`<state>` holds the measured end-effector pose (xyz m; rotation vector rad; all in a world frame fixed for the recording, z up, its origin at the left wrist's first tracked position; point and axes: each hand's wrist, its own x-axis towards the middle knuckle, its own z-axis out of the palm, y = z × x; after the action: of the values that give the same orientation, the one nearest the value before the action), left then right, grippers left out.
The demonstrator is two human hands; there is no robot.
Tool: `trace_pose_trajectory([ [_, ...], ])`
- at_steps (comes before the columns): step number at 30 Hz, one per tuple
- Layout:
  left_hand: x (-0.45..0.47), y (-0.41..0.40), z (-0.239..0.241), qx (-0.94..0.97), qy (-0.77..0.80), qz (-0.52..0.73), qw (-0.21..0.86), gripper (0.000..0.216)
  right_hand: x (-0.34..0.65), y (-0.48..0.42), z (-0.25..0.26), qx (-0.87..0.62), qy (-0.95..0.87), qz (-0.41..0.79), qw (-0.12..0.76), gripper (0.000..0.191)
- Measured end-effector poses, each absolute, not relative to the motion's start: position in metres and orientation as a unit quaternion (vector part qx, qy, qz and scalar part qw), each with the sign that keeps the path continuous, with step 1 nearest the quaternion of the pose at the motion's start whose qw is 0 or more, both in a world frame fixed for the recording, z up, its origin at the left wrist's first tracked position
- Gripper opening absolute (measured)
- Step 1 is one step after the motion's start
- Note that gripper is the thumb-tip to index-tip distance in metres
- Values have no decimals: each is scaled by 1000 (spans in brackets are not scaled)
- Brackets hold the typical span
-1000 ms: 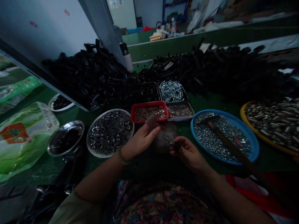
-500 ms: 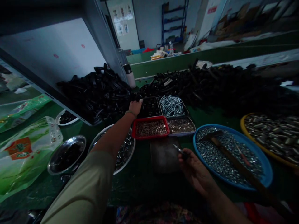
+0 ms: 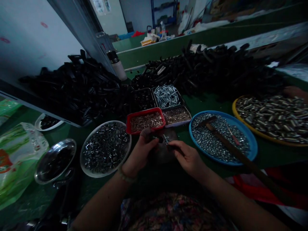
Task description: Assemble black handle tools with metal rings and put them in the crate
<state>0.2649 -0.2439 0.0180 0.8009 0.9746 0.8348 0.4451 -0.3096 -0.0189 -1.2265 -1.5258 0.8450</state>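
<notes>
Both of my hands meet over a dark flat plate (image 3: 166,156) just in front of the small trays. My left hand (image 3: 139,152) is closed on a small black part (image 3: 157,138), pinched between thumb and fingers. In my right hand (image 3: 189,157) is a small clamp-like piece (image 3: 166,139) with a shiny metal bolt end; its dark portion is mostly covered by the fingers. The two pieces are close together, and dim light hides whether they touch. Behind the hands, a red tray (image 3: 145,120) holds small copper-coloured pins or rivets.
Bolts fill one tray (image 3: 166,96); black pieces fill another (image 3: 143,99). A white bowl (image 3: 83,162) of metal rings stands left. A blue basin (image 3: 252,154) holds nuts and a hammer (image 3: 228,147). Another person's hand (image 3: 295,92) is by the yellow basin (image 3: 237,114).
My left hand has come back from the black parts at the rear to meet my right hand, now with a small black part. My right hand has moved slightly left. The view has tilted down.
</notes>
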Motion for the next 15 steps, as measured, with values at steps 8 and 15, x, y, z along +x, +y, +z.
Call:
trace_pose_trajectory([
  [8, 275, -265, 19, 312, 434, 407, 741, 43, 424, -336, -31, -494, -491, 465, 547, 19],
  [15, 271, -274, 15, 350, 436, 332, 759, 50, 418, -350, -30, -487, -477, 488, 546, 18],
])
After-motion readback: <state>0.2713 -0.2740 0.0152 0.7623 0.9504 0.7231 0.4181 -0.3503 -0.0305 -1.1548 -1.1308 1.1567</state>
